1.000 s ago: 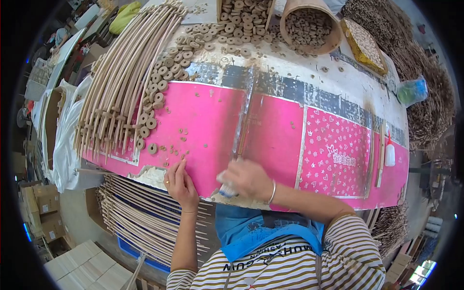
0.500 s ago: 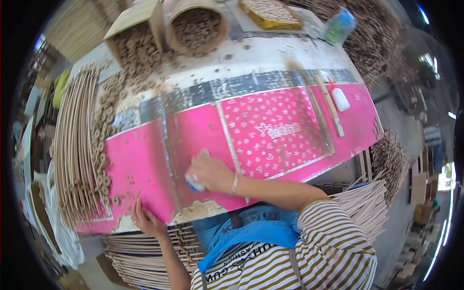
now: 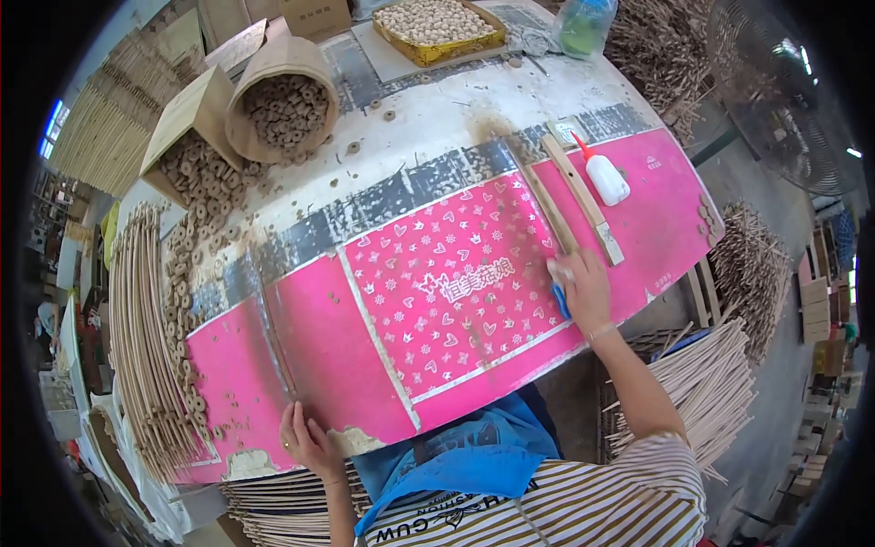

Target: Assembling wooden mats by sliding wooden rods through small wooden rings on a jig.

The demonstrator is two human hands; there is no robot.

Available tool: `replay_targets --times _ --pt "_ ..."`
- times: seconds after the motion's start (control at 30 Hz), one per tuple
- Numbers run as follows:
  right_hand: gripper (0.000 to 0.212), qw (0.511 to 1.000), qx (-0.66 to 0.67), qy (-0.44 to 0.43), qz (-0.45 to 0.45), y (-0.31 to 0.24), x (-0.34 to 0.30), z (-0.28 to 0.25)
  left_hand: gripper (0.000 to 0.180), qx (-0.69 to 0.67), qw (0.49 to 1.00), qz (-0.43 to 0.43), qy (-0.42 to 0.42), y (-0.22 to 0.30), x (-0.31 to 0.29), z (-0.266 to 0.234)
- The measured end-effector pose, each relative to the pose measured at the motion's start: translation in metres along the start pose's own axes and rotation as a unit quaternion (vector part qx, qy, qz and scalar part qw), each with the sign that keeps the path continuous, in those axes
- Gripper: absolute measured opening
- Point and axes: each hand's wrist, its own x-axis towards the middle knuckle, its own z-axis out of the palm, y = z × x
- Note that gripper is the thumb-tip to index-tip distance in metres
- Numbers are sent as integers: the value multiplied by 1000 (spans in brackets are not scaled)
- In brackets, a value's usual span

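Observation:
My right hand (image 3: 585,287) is closed around a small blue and whitish object (image 3: 559,299) whose kind I cannot make out. It rests on the pink sheet (image 3: 351,346), by the lower end of a narrow wooden strip (image 3: 550,205). At the near left edge of the table lies my left hand (image 3: 308,439), its fingers stretched out and close together. Its fingertips are at the lower end of a thin brown stick (image 3: 276,342) along a dark, narrow strip. Whatever is under the fingers is hidden.
Wooden rings spill from a box (image 3: 187,123) and a round tub (image 3: 283,59). Long rods (image 3: 137,337) line the left edge. A second wooden strip (image 3: 583,201) and a white, red-tipped glue bottle (image 3: 608,180) lie right. A yellow tray (image 3: 442,50) of beads stands behind; rod bundles (image 3: 688,392) sit lower right.
My right hand has swept rightward across the pink sheet with the blue and whitish object. My left hand has shifted to the stick's lower end. The whole view has turned.

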Motion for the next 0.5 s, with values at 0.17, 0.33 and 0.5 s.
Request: replay_targets --times 0.17,0.33,0.5 --pt "14 992 36 30 -116 23 122 79 33 44 999 -7 -17 -5 -5 0" --pt "8 991 -8 82 -104 48 227 153 38 29 999 -16 -24 -4 -2 12" --pt "17 989 58 -68 -117 31 167 88 43 34 997 -66 -29 -10 -8 1"
